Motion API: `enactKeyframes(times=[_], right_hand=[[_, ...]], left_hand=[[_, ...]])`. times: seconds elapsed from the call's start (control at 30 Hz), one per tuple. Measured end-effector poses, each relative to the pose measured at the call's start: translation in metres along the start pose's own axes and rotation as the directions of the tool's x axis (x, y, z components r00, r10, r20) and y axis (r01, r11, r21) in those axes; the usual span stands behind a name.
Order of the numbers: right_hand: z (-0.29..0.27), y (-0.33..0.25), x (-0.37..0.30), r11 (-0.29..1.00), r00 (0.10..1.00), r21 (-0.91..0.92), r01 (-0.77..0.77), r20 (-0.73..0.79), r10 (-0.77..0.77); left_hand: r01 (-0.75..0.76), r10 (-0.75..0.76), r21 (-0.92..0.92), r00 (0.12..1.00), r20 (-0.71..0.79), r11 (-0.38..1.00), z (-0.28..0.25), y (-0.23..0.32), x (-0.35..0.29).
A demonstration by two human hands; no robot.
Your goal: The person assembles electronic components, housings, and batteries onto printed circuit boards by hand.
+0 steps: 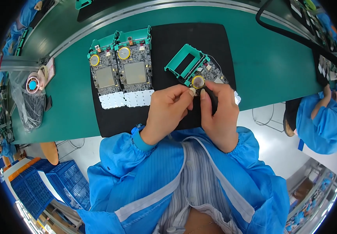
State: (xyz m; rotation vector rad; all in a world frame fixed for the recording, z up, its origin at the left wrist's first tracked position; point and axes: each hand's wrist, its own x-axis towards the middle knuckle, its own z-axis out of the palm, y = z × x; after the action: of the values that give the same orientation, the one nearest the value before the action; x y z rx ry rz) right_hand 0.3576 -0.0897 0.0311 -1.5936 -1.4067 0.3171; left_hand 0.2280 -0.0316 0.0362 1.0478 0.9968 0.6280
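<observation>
A circuit board (211, 72) with a green plastic frame (188, 62) at its far end lies slanted on a black mat (192, 33). Next to the frame, a round coin cell (197, 81) with a yellow rim sits on the board. Just below this cell, my left hand (170, 107) is closed in a pinch; a tiny whitish bit shows at its fingertips, too small to name. My right hand (222, 113) has its index finger over the board and its thumb at the near edge, gripping it there. Both hands cover part of the board.
Two similar boards (105, 76) (135, 72) with green frames stand side by side on the mat's left. A tape roll (32, 84) and a clear plastic bag (32, 113) lie at the green table's left end. A black cable (289, 35) hangs at upper right. A co-worker (320, 121) sits at right.
</observation>
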Motion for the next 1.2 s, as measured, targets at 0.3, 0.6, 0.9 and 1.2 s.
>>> enactKeyframes(times=[0.3, 0.6, 0.9, 1.2], right_hand=[[-0.038, 0.029, -0.008, 0.928, 0.967, -0.279, 0.245, -0.004, -0.256], [-0.042, 0.034, -0.010, 0.930, 0.969, -0.291, 0.224, -0.040, -0.246], [-0.029, 0.028, -0.012, 0.987, 0.974, -0.123, 0.101, -0.189, -0.123], [-0.013, 0.031, -0.010, 0.988, 0.978, -0.079, 0.134, -0.151, -0.145]], left_hand=[[-0.023, 0.024, 0.068, 1.000, -0.011, 0.997, 0.014, -0.005, -0.001], [0.004, -0.002, 0.143, 1.000, -0.017, 0.990, 0.031, 0.002, 0.004], [0.030, -0.013, 0.182, 0.996, -0.094, 0.983, 0.035, 0.001, 0.007], [-0.003, 0.029, 0.214, 0.992, -0.119, 0.977, 0.033, 0.001, 0.010]])
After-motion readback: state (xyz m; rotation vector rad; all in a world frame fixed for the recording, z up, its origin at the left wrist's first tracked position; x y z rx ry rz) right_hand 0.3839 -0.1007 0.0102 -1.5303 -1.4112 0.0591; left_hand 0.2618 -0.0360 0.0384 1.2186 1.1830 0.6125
